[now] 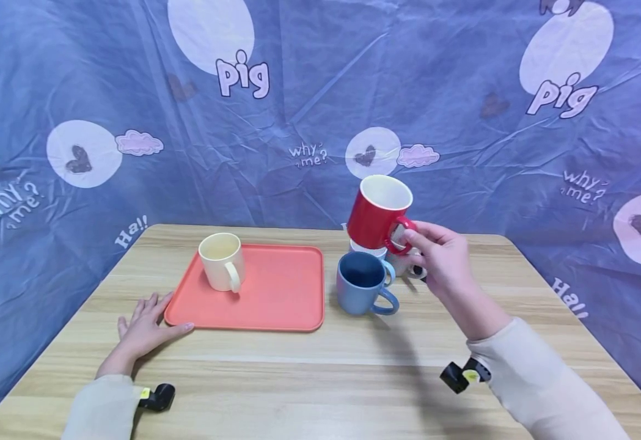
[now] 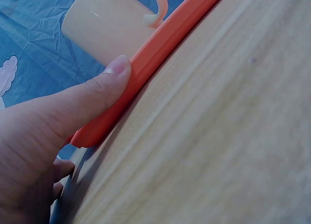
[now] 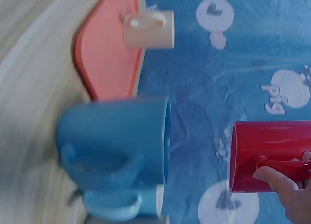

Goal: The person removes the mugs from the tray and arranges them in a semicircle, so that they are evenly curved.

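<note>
My right hand [image 1: 445, 258] pinches the handle of a red mug [image 1: 374, 214] with a white inside and holds it in the air above the other mugs. Below it on the table stands a blue mug [image 1: 360, 286], its handle to the right. Behind that, a light blue mug [image 1: 372, 249] is partly hidden by the red one, and a greyish mug [image 1: 399, 264] is partly covered by my fingers. At the near left corner of the coral tray [image 1: 282, 287] rests my left hand [image 1: 146, 327], fingers spread, thumb touching the rim. A cream mug [image 1: 222, 266] stands upright on the tray's left part.
The wooden table [image 1: 276, 385] runs back to a blue patterned cloth [image 1: 309, 110] hanging behind it. A small black camera is strapped at each wrist. The cluster of mugs stands just right of the tray.
</note>
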`<state>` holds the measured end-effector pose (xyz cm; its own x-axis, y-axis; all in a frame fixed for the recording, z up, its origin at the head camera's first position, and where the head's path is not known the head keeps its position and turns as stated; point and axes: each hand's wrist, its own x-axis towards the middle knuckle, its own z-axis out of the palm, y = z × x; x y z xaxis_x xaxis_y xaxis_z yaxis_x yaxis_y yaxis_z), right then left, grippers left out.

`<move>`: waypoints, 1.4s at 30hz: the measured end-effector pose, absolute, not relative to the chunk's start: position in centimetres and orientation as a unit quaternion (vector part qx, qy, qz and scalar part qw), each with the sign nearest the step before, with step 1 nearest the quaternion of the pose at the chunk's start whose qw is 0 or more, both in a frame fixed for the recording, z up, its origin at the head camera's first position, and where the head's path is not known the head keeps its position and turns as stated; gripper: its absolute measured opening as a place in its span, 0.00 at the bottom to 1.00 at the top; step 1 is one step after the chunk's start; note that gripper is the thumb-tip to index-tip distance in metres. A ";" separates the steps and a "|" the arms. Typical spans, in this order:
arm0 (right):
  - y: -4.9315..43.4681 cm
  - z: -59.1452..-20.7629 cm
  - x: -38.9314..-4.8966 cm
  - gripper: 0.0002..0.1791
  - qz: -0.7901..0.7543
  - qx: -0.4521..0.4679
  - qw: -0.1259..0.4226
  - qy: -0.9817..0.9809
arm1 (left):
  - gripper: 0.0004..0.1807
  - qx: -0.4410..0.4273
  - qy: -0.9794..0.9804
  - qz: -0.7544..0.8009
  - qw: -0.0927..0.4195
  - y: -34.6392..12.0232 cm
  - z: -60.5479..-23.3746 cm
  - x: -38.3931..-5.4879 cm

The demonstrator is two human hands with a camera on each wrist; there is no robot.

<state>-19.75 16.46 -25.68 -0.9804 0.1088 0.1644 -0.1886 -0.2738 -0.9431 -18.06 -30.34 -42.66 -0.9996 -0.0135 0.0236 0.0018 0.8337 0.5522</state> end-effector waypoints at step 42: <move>33.4 -31.1 -21.8 0.07 0.826 -0.187 0.229 -0.480 | 0.53 0.009 -0.958 -0.285 0.008 -30.4 -42.8 -18.2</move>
<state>-21.81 33.36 -31.08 -0.8254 0.5575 -0.0891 -0.1981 -0.4337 -0.8790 -18.17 -30.39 -42.77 -0.9997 -0.0216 0.0099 -0.0127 0.8375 0.5463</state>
